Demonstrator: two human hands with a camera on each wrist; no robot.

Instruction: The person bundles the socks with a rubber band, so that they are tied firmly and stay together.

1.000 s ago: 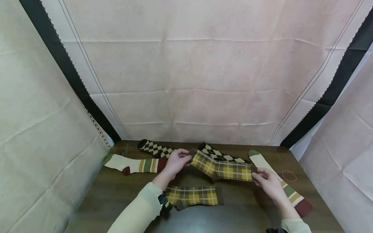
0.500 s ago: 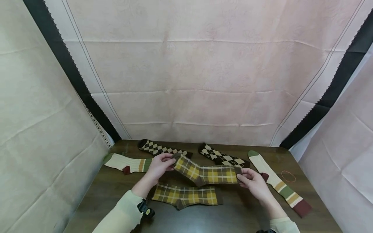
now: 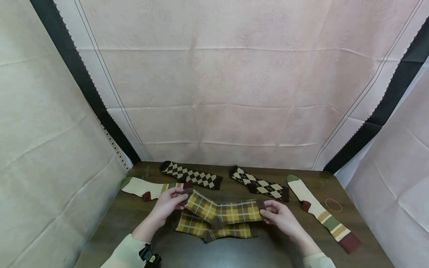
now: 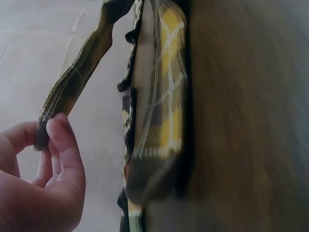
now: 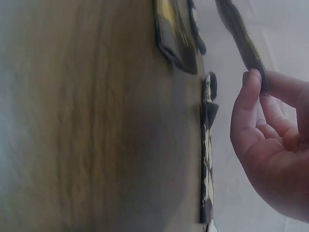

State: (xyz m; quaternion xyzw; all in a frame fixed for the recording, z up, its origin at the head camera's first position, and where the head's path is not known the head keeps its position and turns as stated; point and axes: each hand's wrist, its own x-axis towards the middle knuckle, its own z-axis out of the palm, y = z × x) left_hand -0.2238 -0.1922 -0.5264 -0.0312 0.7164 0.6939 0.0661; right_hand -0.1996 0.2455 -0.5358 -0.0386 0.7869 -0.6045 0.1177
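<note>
Left forearm [image 3: 147, 227] slants in from near left, right forearm [image 3: 301, 240] from near right; pale sleeves [image 3: 125, 255] on both. Left hand [image 3: 170, 204] pinches between thumb and fingers, remaining fingers loosely bent. Right hand [image 3: 279, 215] mirrors it, also pinching. Hands apart, thumbs turned inward, left slightly farther out.

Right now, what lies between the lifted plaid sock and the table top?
The left wrist view shows the other plaid sock, lying on the table top; near the left hand, a gap separates it from the lifted sock.
</note>
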